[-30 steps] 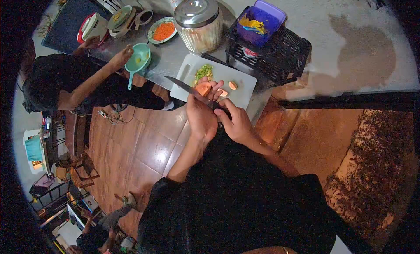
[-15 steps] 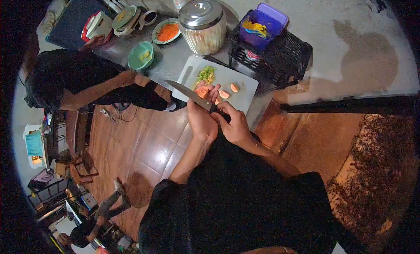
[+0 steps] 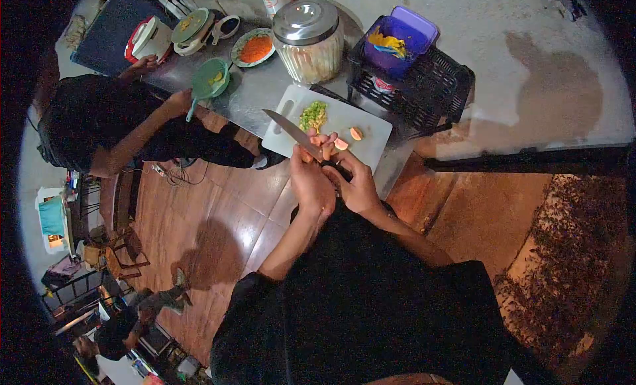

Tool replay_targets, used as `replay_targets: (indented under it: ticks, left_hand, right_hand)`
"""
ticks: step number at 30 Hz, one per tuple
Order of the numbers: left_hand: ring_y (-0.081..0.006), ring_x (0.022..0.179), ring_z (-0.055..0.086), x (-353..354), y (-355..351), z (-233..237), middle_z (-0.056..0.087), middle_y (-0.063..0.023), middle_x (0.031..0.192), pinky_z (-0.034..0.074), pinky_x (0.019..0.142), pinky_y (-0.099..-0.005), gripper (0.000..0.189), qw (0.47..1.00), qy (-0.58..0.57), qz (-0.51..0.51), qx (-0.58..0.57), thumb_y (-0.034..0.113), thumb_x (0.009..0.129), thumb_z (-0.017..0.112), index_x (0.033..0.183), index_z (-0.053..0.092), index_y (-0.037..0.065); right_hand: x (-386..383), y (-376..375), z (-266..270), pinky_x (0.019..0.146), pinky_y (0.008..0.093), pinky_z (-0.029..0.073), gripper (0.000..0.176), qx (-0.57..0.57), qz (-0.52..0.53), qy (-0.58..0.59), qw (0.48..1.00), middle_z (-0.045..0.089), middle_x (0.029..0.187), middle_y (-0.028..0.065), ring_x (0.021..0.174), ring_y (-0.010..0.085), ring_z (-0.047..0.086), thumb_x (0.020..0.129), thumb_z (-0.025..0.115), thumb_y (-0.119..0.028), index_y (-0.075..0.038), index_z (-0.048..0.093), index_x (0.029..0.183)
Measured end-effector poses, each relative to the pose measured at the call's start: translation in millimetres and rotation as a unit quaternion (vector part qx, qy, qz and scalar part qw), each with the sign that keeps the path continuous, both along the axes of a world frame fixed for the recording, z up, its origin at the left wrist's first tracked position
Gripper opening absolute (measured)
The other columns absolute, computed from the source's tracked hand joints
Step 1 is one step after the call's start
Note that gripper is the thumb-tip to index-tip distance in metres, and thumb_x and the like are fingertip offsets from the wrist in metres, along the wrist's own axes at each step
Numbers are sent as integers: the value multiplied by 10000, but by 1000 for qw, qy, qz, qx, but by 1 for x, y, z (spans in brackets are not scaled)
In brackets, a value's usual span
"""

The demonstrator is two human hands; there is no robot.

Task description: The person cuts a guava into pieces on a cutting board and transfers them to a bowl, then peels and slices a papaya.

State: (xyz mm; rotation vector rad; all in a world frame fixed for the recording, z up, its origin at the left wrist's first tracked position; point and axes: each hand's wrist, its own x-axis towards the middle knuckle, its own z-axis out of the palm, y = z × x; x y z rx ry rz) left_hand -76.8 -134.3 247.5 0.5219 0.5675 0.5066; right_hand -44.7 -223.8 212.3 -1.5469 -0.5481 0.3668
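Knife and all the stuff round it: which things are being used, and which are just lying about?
Seem in use:
- knife, in the right hand
- board
- green bits
- pink wedges

Seem just lying about:
- purple tub
- black crate
- jar

White cutting board (image 3: 361, 123), black crate (image 3: 447, 80), purple container (image 3: 397, 57), orange shreds (image 3: 256, 49), green strainer (image 3: 207, 87)

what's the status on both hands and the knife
Right hand gripping kitchen knife. Left hand raised at the blade, contents unclear. Chopped green pieces, pinkish wedges on cutting board. Possible hazard: blade close to left hand.
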Motion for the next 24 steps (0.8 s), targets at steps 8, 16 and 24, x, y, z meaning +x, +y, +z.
replay_targets:
  ticks: [8,16,24]
  left_hand:
    - [-310,1130,545,21,22,-33,570,-135,1046,412,977,-390,418,998,-4,8,-56,302,1013,270,1203,452,-23]
    - [-248,871,565,57,66,-158,587,-121,902,450,807,-345,308,991,82,74,-75,257,944,338,958,515,6]
    - [-198,914,548,79,94,-215,570,-82,910,425,838,-336,361,952,238,154,117,279,982,340,1013,565,-2]
  right_hand:
    - [25,8,-8,728,371,487,297,-111,14,-29,993,651,892,208,851,338,656,856,673,-229,19,573,985]
    - [72,50,-122,597,342,475,269,-127,107,60,984,623,714,70,639,160,595,872,673,-260,-21,629,985]
    - [97,62,-159,340,250,289,266,-176,91,229,953,476,514,-35,407,62,429,956,552,-341,-77,579,941]
